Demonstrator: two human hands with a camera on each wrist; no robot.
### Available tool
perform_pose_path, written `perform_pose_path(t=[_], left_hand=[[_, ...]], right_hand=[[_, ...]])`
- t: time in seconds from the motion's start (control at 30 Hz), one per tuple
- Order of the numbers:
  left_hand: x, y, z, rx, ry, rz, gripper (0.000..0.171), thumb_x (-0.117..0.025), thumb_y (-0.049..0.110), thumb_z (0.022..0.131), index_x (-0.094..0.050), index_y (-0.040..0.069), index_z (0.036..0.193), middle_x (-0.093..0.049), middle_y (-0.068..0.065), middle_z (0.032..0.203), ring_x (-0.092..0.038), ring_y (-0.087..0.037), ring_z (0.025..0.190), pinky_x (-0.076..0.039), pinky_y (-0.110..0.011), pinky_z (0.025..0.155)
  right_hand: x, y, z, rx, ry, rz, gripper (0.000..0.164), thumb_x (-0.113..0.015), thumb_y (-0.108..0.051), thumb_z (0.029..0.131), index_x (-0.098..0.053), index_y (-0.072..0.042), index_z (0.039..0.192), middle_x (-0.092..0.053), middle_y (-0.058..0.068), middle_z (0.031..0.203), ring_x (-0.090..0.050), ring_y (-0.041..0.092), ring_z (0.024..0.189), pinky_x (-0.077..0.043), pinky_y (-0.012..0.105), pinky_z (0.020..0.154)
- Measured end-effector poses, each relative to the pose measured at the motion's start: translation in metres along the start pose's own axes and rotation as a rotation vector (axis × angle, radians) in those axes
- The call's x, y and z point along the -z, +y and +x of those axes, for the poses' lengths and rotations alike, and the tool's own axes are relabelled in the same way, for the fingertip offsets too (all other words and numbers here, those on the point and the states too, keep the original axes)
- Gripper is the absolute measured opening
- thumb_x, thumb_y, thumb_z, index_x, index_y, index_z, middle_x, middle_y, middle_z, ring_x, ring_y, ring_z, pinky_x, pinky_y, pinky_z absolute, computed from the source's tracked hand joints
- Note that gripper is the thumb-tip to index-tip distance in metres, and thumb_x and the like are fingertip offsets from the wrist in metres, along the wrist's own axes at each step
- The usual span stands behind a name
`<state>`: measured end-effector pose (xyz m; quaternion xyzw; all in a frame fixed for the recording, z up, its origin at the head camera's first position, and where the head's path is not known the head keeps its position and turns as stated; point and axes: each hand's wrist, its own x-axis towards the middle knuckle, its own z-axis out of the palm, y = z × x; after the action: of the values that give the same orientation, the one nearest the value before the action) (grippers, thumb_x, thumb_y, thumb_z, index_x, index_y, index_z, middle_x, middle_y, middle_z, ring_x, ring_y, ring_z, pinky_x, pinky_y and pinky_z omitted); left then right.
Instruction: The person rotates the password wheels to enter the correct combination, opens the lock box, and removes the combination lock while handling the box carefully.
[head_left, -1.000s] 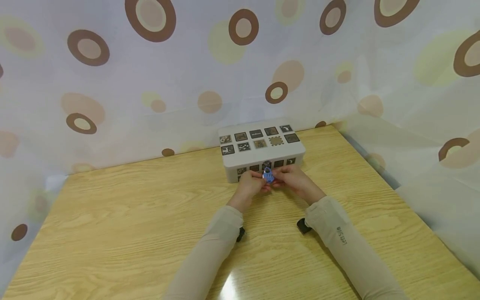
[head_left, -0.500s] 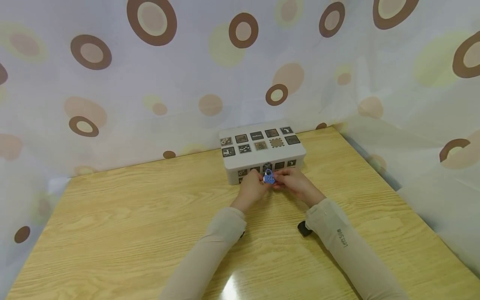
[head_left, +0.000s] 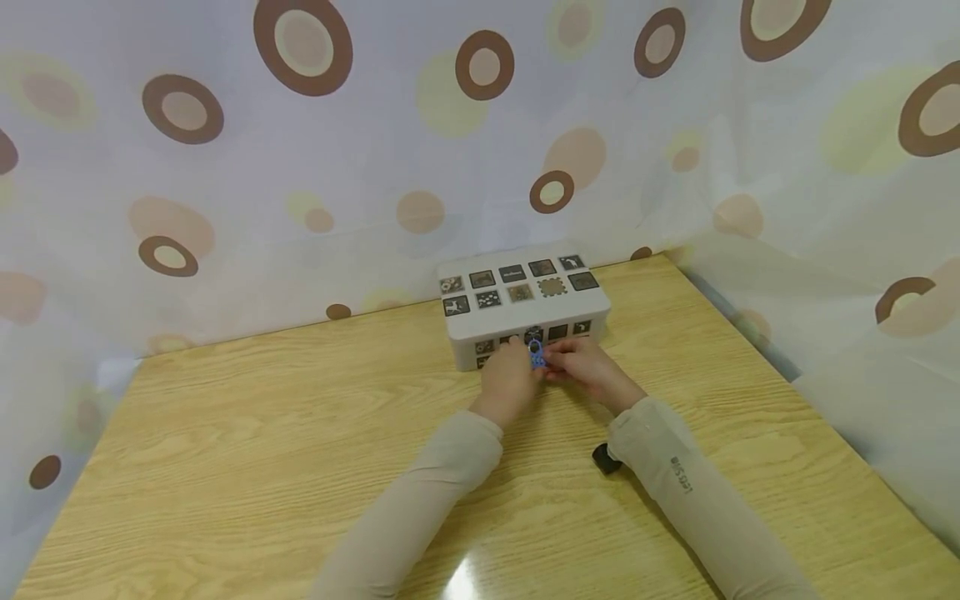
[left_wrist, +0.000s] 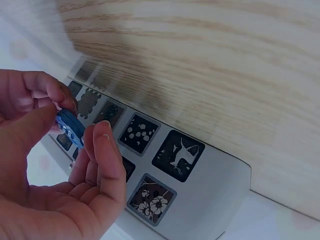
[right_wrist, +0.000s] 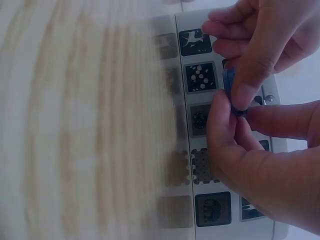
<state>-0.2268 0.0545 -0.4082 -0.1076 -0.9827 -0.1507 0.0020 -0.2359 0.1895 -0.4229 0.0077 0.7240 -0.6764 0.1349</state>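
Note:
A small blue combination padlock point(head_left: 537, 358) stands in front of a white box point(head_left: 525, 313) printed with dark picture squares. Its shackle points up and overlaps the box's front in the head view. My left hand point(head_left: 508, 382) grips the padlock from the left, the thumb lying across its dial face in the right wrist view. From the right, my right hand point(head_left: 592, 367) pinches the padlock's other side between thumb and fingers. In the left wrist view the padlock body point(left_wrist: 70, 127) shows between both hands' fingertips. Fingers cover much of it.
The box rests on a wood-grain table point(head_left: 300, 450), close to the patterned curtain point(head_left: 360, 167) behind. More curtain runs along the right edge. A small metal knob point(right_wrist: 270, 98) sits on the box front beside the fingers. A black strap piece point(head_left: 606, 458) hangs at the right sleeve.
My left hand has turned and slid slightly right over the padlock, covering more of its left side. The padlock has turned a little; the right hand and the box stay nearly in place.

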Motion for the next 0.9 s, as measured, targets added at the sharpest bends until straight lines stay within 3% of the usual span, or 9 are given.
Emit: perform_pose_path(t=[0.2, 0.47, 0.9], left_hand=[[0.0025, 0.0033, -0.0010, -0.001, 0.039, 0.077, 0.044, -0.070, 0.040, 0.087, -0.057, 0.000, 0.101, -0.065, -0.013, 0.094, -0.065, -0.025, 0.086, -0.055, -0.036, 0.068], [-0.0014, 0.0045, -0.0020, 0.009, 0.097, 0.104, 0.042, -0.072, 0.040, 0.085, -0.058, 0.002, 0.098, -0.065, -0.012, 0.092, -0.065, -0.025, 0.084, -0.055, -0.035, 0.066], [-0.0007, 0.0059, -0.0024, 0.005, 0.085, 0.100, 0.040, -0.072, 0.039, 0.085, -0.057, 0.002, 0.094, -0.065, -0.012, 0.089, -0.066, -0.025, 0.082, -0.055, -0.036, 0.064]], right_hand=[[-0.0014, -0.0020, 0.0011, -0.003, 0.012, -0.020, 0.033, -0.047, 0.004, 0.097, -0.045, 0.027, 0.121, -0.060, 0.009, 0.088, -0.060, 0.003, 0.066, -0.053, 0.019, 0.066], [-0.0027, -0.0016, -0.0001, -0.003, 0.027, -0.029, 0.032, -0.047, 0.005, 0.096, -0.046, 0.027, 0.119, -0.058, 0.006, 0.086, -0.058, 0.003, 0.065, -0.053, 0.018, 0.066], [-0.0041, -0.0017, -0.0006, -0.032, 0.051, -0.036, 0.031, -0.047, 0.004, 0.096, -0.048, 0.025, 0.119, -0.058, 0.009, 0.090, -0.058, 0.004, 0.064, -0.053, 0.019, 0.065]])
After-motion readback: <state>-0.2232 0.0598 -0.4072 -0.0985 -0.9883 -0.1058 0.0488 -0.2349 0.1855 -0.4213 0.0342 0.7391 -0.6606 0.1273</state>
